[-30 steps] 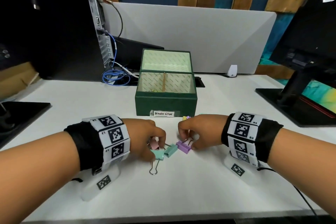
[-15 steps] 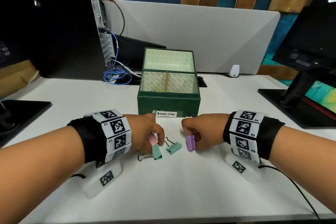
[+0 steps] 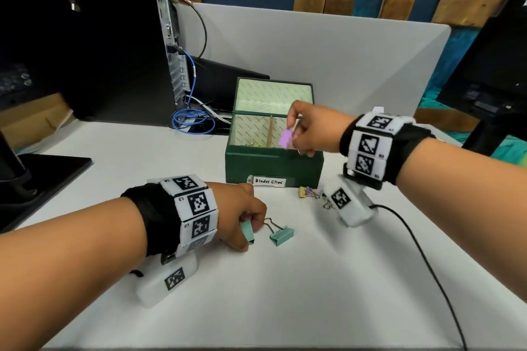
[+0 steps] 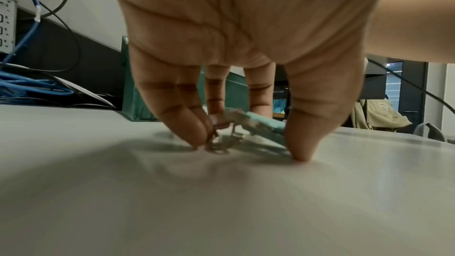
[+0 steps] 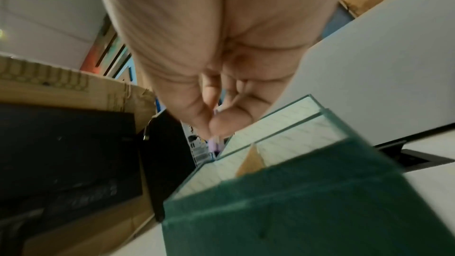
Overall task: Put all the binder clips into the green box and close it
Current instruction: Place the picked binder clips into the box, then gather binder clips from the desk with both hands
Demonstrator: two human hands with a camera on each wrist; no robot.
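Observation:
The green box (image 3: 273,167) stands open on the white table, its lid upright behind it and a "Binder Clips" label on its front. My right hand (image 3: 306,134) hangs over the box's right compartment and pinches a purple binder clip (image 3: 285,138). My left hand (image 3: 245,221) is down on the table, its fingers pinching a teal binder clip (image 3: 247,232) (image 4: 261,125). A second teal clip (image 3: 281,236) lies free just to its right. A yellow clip (image 3: 302,192) with a purple one behind it lies by the box's front right corner. Something small lies inside the left compartment.
A black computer tower (image 3: 114,45) with blue cables (image 3: 191,121) stands at the back left. A grey divider panel (image 3: 328,51) runs behind the box. Monitor stands sit at the far left (image 3: 42,171) and far right (image 3: 490,111). A black cable (image 3: 422,259) trails from my right wrist.
My right hand has lifted the purple clip from the table up over the open box. My left hand has stayed low on the table, still pinching a teal clip.

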